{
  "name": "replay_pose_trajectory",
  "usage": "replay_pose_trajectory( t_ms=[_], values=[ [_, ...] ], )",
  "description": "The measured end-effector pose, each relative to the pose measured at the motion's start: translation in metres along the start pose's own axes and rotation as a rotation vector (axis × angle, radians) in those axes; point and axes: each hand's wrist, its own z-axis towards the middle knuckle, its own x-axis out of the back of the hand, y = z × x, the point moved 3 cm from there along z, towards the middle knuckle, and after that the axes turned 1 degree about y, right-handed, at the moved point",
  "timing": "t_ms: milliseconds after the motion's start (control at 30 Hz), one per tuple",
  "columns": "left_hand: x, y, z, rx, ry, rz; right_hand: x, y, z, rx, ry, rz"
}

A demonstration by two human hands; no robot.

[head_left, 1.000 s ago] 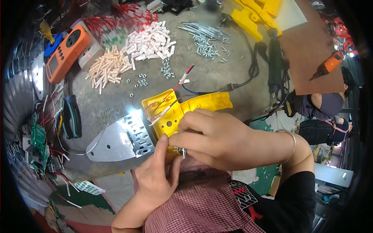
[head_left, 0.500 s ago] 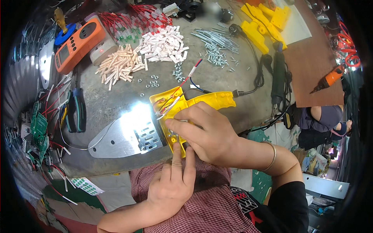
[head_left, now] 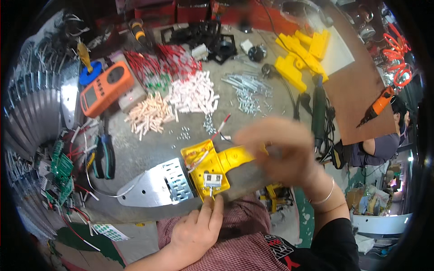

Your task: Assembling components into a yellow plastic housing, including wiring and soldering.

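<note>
A yellow plastic housing half [head_left: 235, 156] with a handle lies open side up near the table's front edge. In its wider part sits a small pale block [head_left: 212, 179] with two dark square spots and a metal stem pointing toward me. The fingertips of my left hand [head_left: 196, 228] press at the housing's near edge by that stem; its thumb is hidden. My right hand [head_left: 280, 151] hovers over the handle end, smeared by motion, its fingers unclear. Wires [head_left: 197, 159] run inside the housing. A silver slotted metal plate [head_left: 153, 187] extends left from it.
Piles of white sleeves [head_left: 194, 92], beige sleeves [head_left: 151, 115] and screws [head_left: 246, 99] lie beyond the housing. An orange meter [head_left: 106, 90] and pliers [head_left: 106, 156] are left. A soldering iron [head_left: 318, 115], yellow housings [head_left: 291, 72] and an orange screwdriver [head_left: 379, 101] are right.
My right hand has lifted off the housing and moved right, uncovering the pale block. My left fingers stay at the near edge. The whole view has shifted, with things lower in the picture.
</note>
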Motion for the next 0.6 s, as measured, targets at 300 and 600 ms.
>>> replay_pose_trajectory(
  t_ms=[300, 600],
  values=[
    [0.013, -0.005, -0.012, -0.013, 0.077, -0.186, -0.074, 0.093, 0.202, 0.138, -0.017, -0.166],
    [0.045, -0.091, 0.005, 0.603, 0.225, 0.022, 0.001, 0.040, 0.166, 0.004, 0.582, 0.260]
  ],
)
